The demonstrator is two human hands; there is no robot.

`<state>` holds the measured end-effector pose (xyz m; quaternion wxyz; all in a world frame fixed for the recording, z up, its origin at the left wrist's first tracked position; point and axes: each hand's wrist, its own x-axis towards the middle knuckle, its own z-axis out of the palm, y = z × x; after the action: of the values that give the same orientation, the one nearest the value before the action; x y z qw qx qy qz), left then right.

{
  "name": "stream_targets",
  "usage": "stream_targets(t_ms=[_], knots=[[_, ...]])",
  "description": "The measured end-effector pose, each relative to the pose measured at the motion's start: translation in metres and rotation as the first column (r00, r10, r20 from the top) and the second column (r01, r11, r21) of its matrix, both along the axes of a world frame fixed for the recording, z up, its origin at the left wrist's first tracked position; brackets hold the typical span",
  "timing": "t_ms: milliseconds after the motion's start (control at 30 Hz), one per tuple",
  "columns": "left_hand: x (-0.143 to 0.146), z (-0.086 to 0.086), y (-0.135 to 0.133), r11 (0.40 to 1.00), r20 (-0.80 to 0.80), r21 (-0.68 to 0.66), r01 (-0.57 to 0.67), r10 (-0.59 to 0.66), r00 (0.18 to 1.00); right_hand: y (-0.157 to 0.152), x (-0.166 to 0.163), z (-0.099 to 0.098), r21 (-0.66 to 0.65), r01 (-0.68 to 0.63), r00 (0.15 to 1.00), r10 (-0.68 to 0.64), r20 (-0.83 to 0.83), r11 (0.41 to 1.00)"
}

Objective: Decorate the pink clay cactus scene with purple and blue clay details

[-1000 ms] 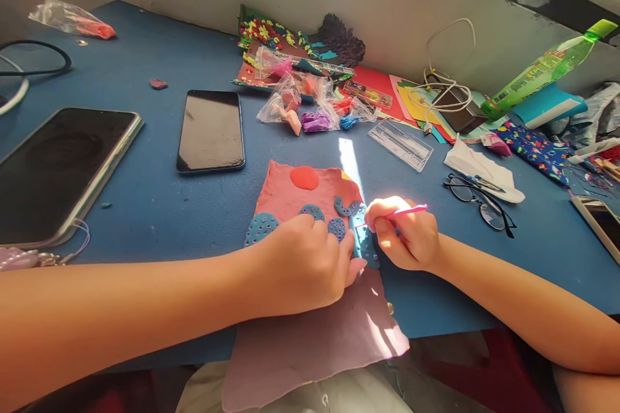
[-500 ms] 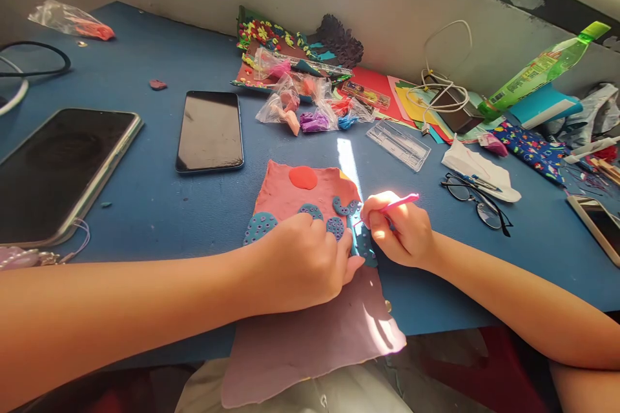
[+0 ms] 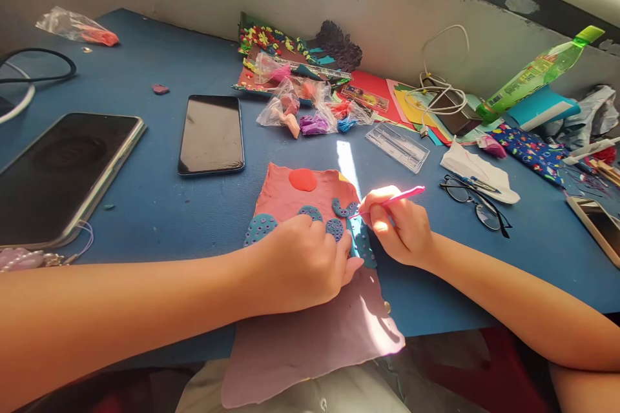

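Observation:
A pink clay sheet [image 3: 278, 197] hangs over the table's front edge, its lower part mauve. On it are a flat red clay disc [image 3: 303, 180] and blue clay shapes with small purple dots, such as the rounded piece [image 3: 260, 228] at the left. My left hand [image 3: 307, 258] lies curled on the sheet, fingertips at the blue clay near the right edge; whatever is under the fingers is hidden. Pinched in my right hand [image 3: 400, 226] is a slim pink modelling tool [image 3: 407, 193], its thin tip touching or just above the blue clay at the right edge.
Two phones, one dark [image 3: 212, 134] and one larger [image 3: 68, 177], lie to the left. Behind are bags of coloured clay [image 3: 314, 124] and a clear plastic case [image 3: 397, 146]. Glasses [image 3: 475, 203], a green bottle [image 3: 542, 71] and another phone [image 3: 595, 222] are to the right.
The pink tool in my right hand has tilted slightly, and its tip now shows over the blue clay. My left hand stays in place. The view has shifted a little.

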<state>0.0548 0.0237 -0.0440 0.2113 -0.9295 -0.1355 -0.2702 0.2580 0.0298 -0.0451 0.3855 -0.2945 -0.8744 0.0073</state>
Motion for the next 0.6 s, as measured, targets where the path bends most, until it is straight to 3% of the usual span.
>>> stream_targets(t_ms=[200, 600], knots=[[0.0005, 0.0009, 0.0002, 1.000, -0.006, -0.007, -0.002, 0.002, 1.000, -0.0019, -0.0015, 0.0034, -0.029, 0.041, 0.997, -0.040, 0.059, 0.999], [0.0014, 0.0006, 0.0001, 1.000, 0.009, 0.002, -0.003, 0.003, 1.000, 0.0015, -0.0051, 0.0084, -0.086, -0.018, 0.991, 0.030, 0.132, 0.996]])
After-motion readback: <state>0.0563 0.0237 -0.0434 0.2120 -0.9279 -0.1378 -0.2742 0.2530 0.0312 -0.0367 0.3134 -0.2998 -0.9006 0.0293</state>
